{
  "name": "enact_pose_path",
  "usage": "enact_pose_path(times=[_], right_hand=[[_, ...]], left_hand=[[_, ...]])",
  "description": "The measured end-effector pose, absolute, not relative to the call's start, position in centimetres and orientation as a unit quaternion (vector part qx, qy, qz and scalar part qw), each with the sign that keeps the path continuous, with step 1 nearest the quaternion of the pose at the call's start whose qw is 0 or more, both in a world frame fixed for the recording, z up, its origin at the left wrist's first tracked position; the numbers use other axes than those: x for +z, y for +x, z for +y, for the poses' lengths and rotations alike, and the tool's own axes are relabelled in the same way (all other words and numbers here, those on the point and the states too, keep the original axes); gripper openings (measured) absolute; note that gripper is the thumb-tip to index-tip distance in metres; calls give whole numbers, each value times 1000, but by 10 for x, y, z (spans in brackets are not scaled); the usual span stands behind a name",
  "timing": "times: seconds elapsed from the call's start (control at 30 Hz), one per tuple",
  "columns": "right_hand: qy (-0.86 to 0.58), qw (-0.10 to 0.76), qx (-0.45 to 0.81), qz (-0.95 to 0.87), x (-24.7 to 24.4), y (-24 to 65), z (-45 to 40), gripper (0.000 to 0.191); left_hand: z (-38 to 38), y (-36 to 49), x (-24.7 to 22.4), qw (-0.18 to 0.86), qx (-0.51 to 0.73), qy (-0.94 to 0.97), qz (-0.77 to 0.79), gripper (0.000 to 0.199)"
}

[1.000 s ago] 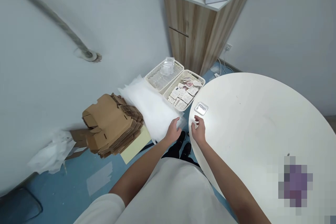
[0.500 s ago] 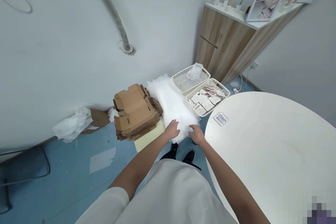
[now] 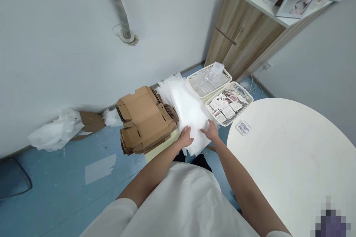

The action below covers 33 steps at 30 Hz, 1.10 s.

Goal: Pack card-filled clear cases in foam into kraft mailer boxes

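1. Left hand (image 3: 185, 137), right hand (image 3: 210, 130): thumbs parted from fingers, at sheets, contact unclear; gap between
2. White sheets (image 3: 191, 113): thin, layered, uneven-edged, between cardboard and baskets
3. Cardboard (image 3: 146, 118): brown, slotted, stacked
4. Baskets (image 3: 205, 97): pale, perforated
5. Table (image 3: 292, 155): white, curved edge
6. Floor (image 3: 69, 185): blue

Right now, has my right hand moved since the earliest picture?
Yes. Judged against the round table, your right hand has moved left, from over its edge to the white sheets.
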State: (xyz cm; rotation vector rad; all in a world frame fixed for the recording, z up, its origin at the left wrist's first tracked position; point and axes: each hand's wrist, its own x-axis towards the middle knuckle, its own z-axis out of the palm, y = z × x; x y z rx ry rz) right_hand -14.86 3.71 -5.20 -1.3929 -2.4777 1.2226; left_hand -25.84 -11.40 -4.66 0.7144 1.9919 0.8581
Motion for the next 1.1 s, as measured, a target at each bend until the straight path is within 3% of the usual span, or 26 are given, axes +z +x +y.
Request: enact_pose_path(times=[0.13,0.3,0.4,0.63,0.87,1.1], right_hand=[[-466,4,398,-790,-58,-154,42,74],[-441,-19,348,-827,-58,-166,32,44],[-405,-12,327,-854,-57,-173,17,39],[-327,-68,312,-889,-47,-180,-13,39],[-254,-71,342,-902,-24,-175,-12,43],[-472,47,488,-733,-28,-170,6,62]], left_hand=[[-116,-261,-47,432,354,278,782,67],[-113,-263,-45,445,353,269,778,64],[-108,-265,-45,438,368,240,784,58],[-91,-269,-53,449,491,88,741,22],[-86,-267,-60,423,513,-11,747,20],[-89,-269,-63,421,520,-36,742,21]])
